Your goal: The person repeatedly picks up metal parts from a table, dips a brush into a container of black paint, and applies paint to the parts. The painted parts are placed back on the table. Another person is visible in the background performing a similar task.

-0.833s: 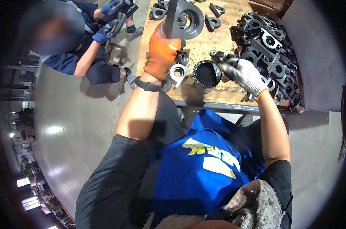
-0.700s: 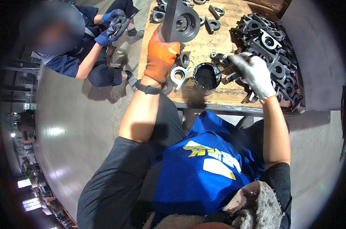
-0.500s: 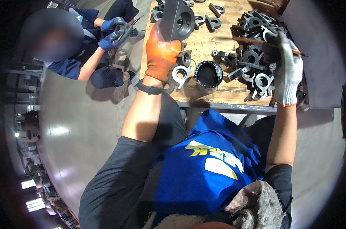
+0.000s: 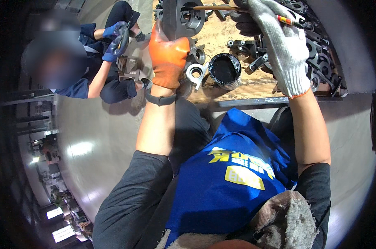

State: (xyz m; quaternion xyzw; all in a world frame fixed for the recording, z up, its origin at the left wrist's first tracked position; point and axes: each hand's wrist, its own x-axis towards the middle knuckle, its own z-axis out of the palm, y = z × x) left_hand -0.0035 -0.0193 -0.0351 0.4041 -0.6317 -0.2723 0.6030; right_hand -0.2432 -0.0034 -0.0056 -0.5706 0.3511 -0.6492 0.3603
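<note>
My left hand (image 4: pixel 168 54), in an orange coated glove, is closed round a dark grey metal bracket (image 4: pixel 172 23) with a thick round ring on its right side. Held by my right hand (image 4: pixel 281 45), in a white knit glove, is a slim paintbrush (image 4: pixel 221 7) with a wooden handle. Its dark tip lies over the bracket near the ring; whether it touches I cannot tell. Between my hands, near the front table edge, stands a can (image 4: pixel 225 83) of black liquid with a smeared rim. A bare silver-grey part (image 4: pixel 195 73) with a hole lies left of the can.
More dark metal brackets (image 4: pixel 320 62) are heaped at the right of the wooden table (image 4: pixel 237 96). A few dark parts (image 4: pixel 254 52) lie behind the can. At the left sits a co-worker, whose blue-gloved hands (image 4: pixel 115 43) hold a small dark piece and a thin tool.
My right hand has moved left with the paintbrush, bringing its tip to the bracket's ring. My left hand still grips the bracket. The whole view has shifted slightly.
</note>
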